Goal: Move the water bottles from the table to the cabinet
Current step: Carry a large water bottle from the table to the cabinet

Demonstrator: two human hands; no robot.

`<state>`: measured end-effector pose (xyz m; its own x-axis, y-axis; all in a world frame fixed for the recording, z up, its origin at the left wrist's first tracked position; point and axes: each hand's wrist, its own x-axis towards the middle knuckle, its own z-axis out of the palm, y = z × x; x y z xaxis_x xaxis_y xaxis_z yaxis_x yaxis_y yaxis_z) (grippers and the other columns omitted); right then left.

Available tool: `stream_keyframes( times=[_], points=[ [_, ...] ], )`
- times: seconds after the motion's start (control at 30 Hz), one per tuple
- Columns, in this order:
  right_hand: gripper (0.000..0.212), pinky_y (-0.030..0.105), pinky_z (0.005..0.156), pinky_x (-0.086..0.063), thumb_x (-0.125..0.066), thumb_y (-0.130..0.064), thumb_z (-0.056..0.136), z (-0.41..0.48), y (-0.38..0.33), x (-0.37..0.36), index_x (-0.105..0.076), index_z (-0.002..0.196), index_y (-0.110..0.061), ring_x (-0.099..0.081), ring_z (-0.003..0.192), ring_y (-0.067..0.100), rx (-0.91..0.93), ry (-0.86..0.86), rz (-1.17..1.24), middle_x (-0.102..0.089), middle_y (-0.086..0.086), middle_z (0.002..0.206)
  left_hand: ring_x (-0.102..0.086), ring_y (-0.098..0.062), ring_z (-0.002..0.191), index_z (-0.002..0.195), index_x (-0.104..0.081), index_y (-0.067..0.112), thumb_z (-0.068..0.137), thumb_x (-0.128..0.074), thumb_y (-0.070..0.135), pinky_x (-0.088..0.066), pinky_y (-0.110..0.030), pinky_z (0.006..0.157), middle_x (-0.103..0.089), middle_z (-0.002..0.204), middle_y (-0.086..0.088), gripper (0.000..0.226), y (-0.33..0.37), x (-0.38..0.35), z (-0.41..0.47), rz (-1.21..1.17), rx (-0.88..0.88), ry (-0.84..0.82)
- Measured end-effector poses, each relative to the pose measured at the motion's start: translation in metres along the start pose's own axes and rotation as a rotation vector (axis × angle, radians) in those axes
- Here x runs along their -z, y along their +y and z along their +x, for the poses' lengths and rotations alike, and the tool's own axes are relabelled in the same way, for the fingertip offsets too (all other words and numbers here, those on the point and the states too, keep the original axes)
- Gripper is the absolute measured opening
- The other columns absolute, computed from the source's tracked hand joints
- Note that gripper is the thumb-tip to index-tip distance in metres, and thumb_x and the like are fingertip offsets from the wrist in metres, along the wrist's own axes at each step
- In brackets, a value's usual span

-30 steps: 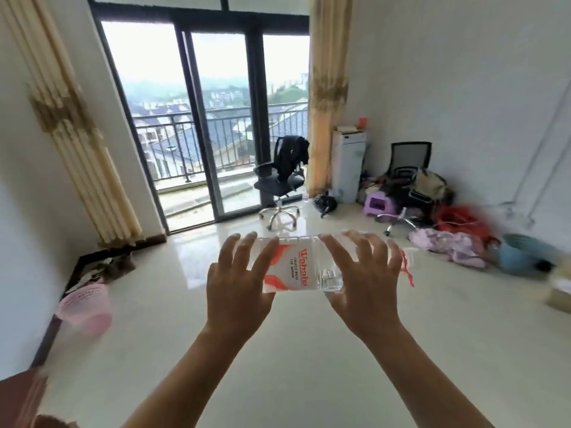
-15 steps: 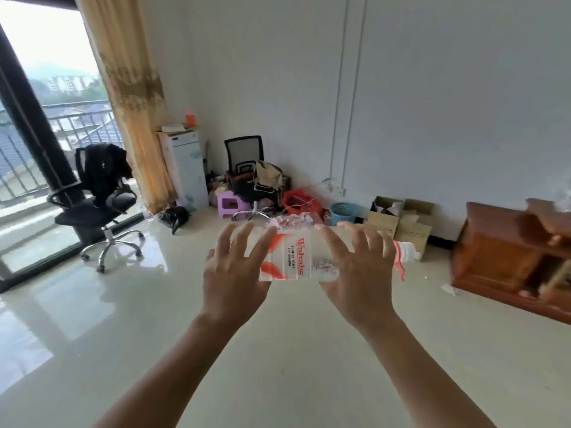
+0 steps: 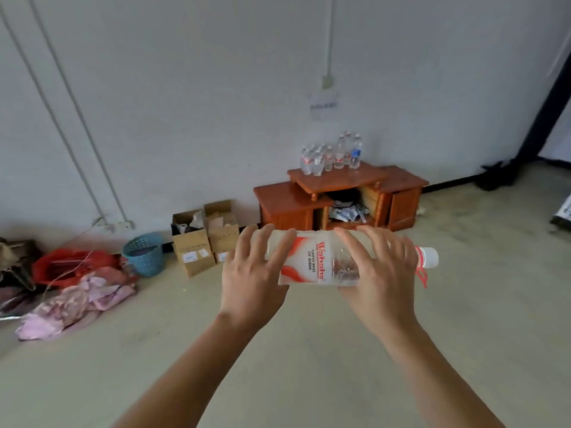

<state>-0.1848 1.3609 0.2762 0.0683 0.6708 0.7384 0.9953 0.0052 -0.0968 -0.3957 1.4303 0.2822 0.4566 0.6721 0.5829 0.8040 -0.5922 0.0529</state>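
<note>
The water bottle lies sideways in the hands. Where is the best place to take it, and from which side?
Probably the wide barrel, from above and the near side, as the left hand and right hand hold the water bottle. It lies level, cap to the right; the cap end is narrower.

Clear plastic bottle (image 3: 318,262), glossy wooden cabinet (image 3: 336,193)

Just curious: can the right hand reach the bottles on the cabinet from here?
Probably not: the right hand grips the carried bottle, and open floor separates it from the bottles on the cabinet.
</note>
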Motion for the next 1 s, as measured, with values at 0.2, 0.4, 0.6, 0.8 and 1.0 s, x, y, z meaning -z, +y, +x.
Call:
stream_keyframes(
  times=[0.2, 0.4, 0.6, 0.8, 1.0],
  points=[
    [0.101, 0.062, 0.105, -0.038, -0.1, -0.037, 0.05, 0.061, 0.118, -0.074, -0.058, 0.141, -0.028, -0.055, 0.123, 0.037, -0.113, -0.018, -0.089, -0.058, 0.009, 0.132, -0.047, -0.036, 0.123, 0.14, -0.05, 0.024, 0.06, -0.093, 0.034, -0.057, -0.054, 0.075, -0.057, 0.132, -0.013, 0.091, 0.03, -0.102, 0.129, -0.034, -0.124, 0.013],
    [0.101, 0.062, 0.106, -0.039, -0.1, -0.036, 0.05, 0.173, 0.187, -0.156, -0.057, 0.141, -0.028, -0.054, 0.123, 0.034, -0.06, 0.002, -0.039, -0.057, 0.006, 0.131, -0.051, -0.039, 0.122, 0.139, -0.054, 0.022, 0.062, -0.092, 0.037, -0.057, -0.054, 0.072, -0.059, 0.13, -0.015, 0.088, 0.004, -0.17, 0.252, -0.01, -0.088, 0.053],
    [0.099, 0.06, 0.11, -0.034, -0.099, -0.032, 0.051, 0.27, 0.232, -0.257, -0.058, 0.141, -0.03, -0.051, 0.126, 0.033, 0.017, 0.026, -0.001, -0.056, 0.005, 0.133, -0.051, -0.038, 0.123, 0.135, -0.063, 0.018, 0.067, -0.086, 0.042, -0.055, -0.052, 0.071, -0.061, 0.13, -0.016, 0.075, -0.037, -0.252, 0.354, -0.001, -0.046, 0.128],
    [0.096, 0.059, 0.112, -0.03, -0.099, -0.04, 0.052, 0.376, 0.294, -0.377, -0.06, 0.139, -0.029, -0.054, 0.124, 0.033, 0.032, 0.029, -0.037, -0.058, 0.005, 0.132, -0.05, -0.04, 0.127, 0.139, -0.056, 0.02, 0.066, -0.089, 0.039, -0.055, -0.057, 0.076, -0.058, 0.134, -0.016, 0.082, -0.088, -0.361, 0.485, -0.059, -0.038, 0.073],
    [0.093, 0.062, 0.111, -0.032, -0.098, -0.036, 0.055, 0.466, 0.375, -0.442, -0.06, 0.139, -0.028, -0.053, 0.126, 0.034, -0.064, 0.01, -0.144, -0.06, 0.007, 0.133, -0.05, -0.037, 0.128, 0.138, -0.056, 0.022, 0.066, -0.09, 0.042, -0.055, -0.056, 0.08, -0.059, 0.135, -0.012, 0.082, -0.088, -0.445, 0.627, -0.155, -0.11, 0.06]
  ],
)
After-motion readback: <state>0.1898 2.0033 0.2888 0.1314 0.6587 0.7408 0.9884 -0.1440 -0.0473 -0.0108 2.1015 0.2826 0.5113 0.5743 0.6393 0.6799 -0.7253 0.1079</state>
